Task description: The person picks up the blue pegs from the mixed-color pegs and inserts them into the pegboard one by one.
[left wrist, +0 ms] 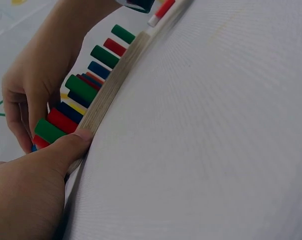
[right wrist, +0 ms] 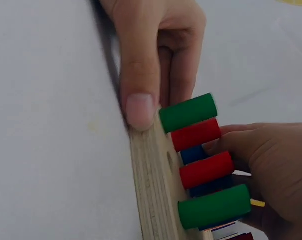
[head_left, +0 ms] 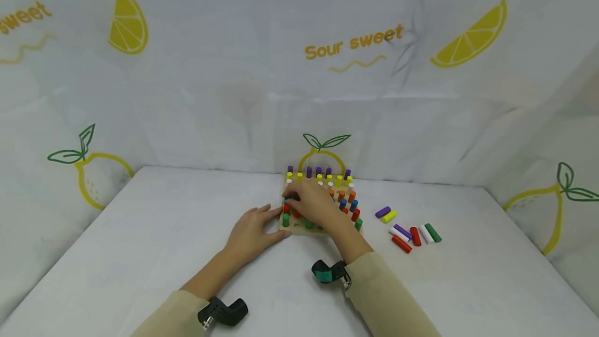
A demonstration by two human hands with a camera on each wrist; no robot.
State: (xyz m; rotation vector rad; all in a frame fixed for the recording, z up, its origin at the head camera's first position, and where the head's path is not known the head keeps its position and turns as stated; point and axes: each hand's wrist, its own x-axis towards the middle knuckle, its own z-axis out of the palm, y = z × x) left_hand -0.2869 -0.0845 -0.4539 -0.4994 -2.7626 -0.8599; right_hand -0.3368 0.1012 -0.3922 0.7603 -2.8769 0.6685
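A wooden pegboard [head_left: 301,231] stands on the white table, filled with rows of coloured pegs, purple at the back and green at the front. My left hand [head_left: 252,233] holds its near left corner, thumb on the front edge and fingers along the left side. Reaching over the board, my right hand [head_left: 315,202] pinches a blue peg [right wrist: 192,154] in the left column, behind a red peg [right wrist: 196,135] and a green peg [right wrist: 189,113]. Part of the blue peg is hidden by the fingers. Some front holes have no peg, and the right hand covers the board's middle.
Right of the board lie several loose pegs: a purple peg [head_left: 382,212] beside a yellow peg [head_left: 389,217], then a nearer group with a red peg [head_left: 401,244], a white peg [head_left: 426,234] and a green peg [head_left: 433,233]. A lemon-printed cloth [head_left: 210,118] hangs behind the table.
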